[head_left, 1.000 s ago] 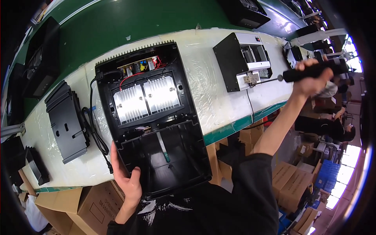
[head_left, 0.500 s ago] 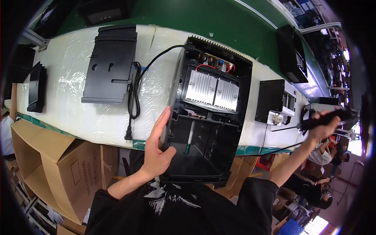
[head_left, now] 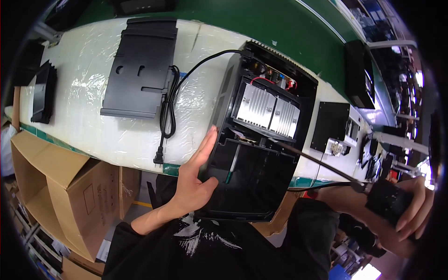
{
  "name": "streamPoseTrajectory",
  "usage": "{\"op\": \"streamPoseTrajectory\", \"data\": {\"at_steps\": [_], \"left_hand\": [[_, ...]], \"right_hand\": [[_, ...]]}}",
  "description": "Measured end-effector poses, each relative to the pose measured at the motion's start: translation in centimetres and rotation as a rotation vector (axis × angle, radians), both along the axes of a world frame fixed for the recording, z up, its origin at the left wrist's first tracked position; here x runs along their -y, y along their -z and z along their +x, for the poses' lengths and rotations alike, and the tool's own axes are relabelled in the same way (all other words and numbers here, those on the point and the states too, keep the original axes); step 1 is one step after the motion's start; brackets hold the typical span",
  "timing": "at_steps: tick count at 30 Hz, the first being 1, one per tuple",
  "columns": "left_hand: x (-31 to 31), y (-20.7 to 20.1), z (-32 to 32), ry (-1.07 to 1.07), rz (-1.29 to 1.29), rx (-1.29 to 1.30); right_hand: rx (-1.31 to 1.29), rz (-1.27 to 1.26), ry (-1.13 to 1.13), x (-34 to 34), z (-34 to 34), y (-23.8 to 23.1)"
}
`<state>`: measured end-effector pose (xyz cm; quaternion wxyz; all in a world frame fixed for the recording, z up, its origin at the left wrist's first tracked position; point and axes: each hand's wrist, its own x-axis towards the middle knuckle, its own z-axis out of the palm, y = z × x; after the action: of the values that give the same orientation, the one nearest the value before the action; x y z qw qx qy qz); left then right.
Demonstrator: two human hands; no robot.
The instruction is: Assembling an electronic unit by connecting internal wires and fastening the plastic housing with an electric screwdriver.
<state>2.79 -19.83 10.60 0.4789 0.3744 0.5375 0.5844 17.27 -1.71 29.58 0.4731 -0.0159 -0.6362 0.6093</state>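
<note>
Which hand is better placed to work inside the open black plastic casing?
Probably the right hand: it grips a black-handled tool whose thin metal shaft appears to reach over the casing. The left hand holds no tool; it lies along the casing's left side.

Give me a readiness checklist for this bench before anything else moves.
1. Left hand at the black housing: ok, lying along its left wall.
2. Right hand on the black driver: ok, fingers wrapped around it.
3. Driver tip seated on a screw: cannot tell; the shaft reaches over the housing, but contact at its tip is unclear.
4. Plug disconnected: ok, lying loose near the front edge of the white table surface.
5. Coiled cord away from the driver's shaft: ok, left of the housing.
6. Housing interior covered: not ok; the silver finned blocks and red wire are exposed.
</note>
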Motion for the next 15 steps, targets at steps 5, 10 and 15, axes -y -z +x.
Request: {"op": "streamPoseTrajectory", "data": {"at_steps": [5,10,15], "left_hand": [[0.1,0.3,-0.5,0.031,0.014,-0.04],[0.3,0.6,-0.5,0.023,0.021,-0.047],[0.1,0.6,-0.6,0.028,0.035,-0.04]], "right_hand": [[-0.144,-0.133,-0.302,0.2,-4.4,1.7],[-0.309,-0.278,-0.533,-0.8,-3.8,3.3],[0.138,-0.198,-0.169,0.9,-3.5,2.7]]}}
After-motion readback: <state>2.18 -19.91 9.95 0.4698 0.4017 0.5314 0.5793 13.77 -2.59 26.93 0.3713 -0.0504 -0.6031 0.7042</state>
